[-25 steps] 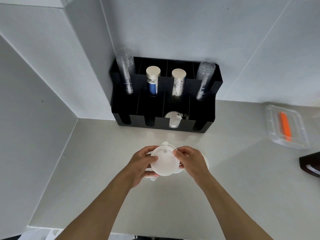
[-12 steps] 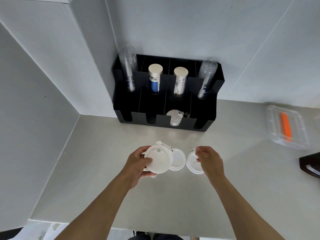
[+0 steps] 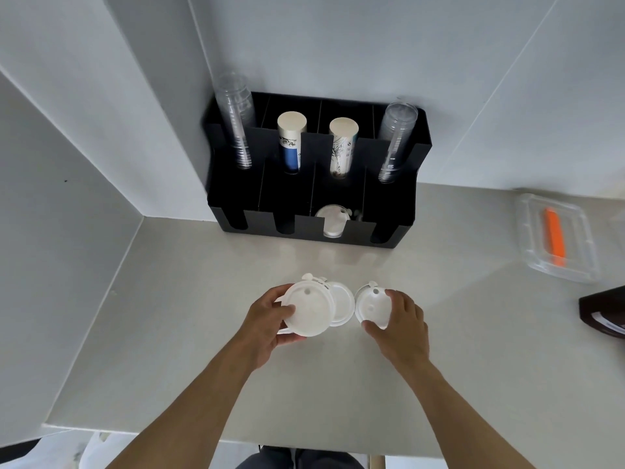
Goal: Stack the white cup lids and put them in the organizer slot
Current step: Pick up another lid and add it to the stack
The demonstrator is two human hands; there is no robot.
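My left hand [image 3: 270, 324] grips a stack of white cup lids [image 3: 308, 309], tilted up off the counter. Behind the stack, a second white lid [image 3: 342, 308] lies flat on the counter. My right hand [image 3: 399, 324] holds a single white lid [image 3: 372, 306] by its right edge, low over the counter. The black organizer [image 3: 389, 204] stands against the back wall. Its third front slot from the left holds white lids [image 3: 331, 223]; the other front slots look dark.
The organizer's rear slots carry clear cup stacks [image 3: 236, 120] at both ends and two paper cup stacks [image 3: 291, 140] between. A clear tray [image 3: 554, 238] with an orange item sits at right, a dark object [image 3: 605, 311] at the right edge. White walls close the left side.
Both hands held the stack together a second ago. My right hand has moved right and closed on the single lid, while my left hand keeps the stack.
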